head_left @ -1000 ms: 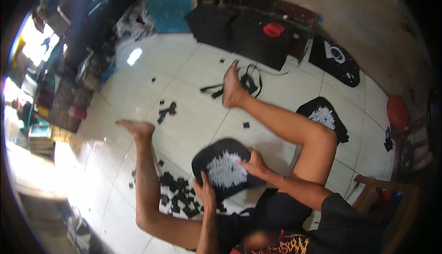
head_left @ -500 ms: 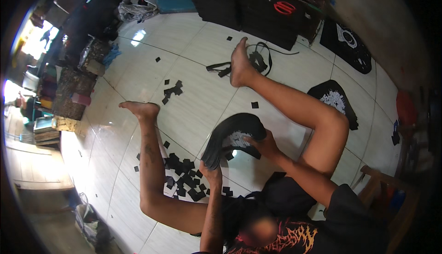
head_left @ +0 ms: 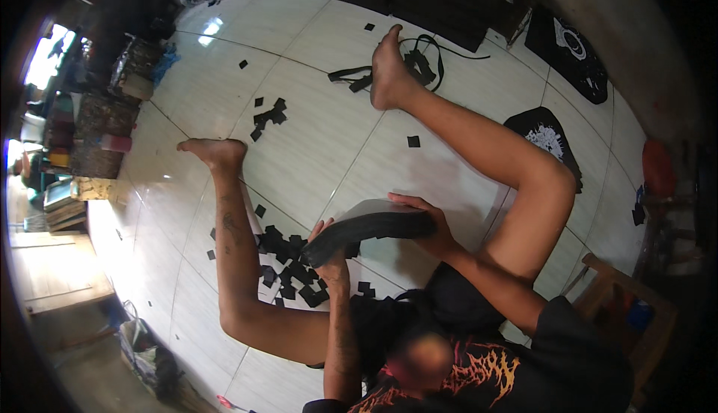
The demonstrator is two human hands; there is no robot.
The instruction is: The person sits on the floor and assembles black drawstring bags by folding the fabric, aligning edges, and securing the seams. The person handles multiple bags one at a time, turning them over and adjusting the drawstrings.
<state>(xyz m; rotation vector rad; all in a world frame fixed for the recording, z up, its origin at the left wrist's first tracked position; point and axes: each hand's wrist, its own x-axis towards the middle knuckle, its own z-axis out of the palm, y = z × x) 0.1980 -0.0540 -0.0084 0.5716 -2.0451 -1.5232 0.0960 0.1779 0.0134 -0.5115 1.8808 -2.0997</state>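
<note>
Between my legs I hold up a thick stack of black fabric pieces (head_left: 370,227), bent in an arch, its layered edge toward me and a greyish face on the far side. My left hand (head_left: 329,262) grips its left end, fingers behind and thumb side partly hidden. Around the right end my right hand (head_left: 434,224) is closed, with fingers stretched over the top. Many small black squares (head_left: 278,245) lie scattered on the tiles beside my left hand. Beyond my right leg rests a black printed piece (head_left: 540,132) with a white design.
White floor tiles (head_left: 314,155) stretch around my bare legs. Black straps (head_left: 419,65) lie by my right foot. Another black printed piece (head_left: 572,54) is at the far right, next to a large black block (head_left: 419,1). A wooden stool (head_left: 621,293) stands at right.
Both hands have tilted the stack: its white-printed face has turned out of sight, and the layered edge now faces me. My left hand has moved up and left, its fingers now behind the stack.
</note>
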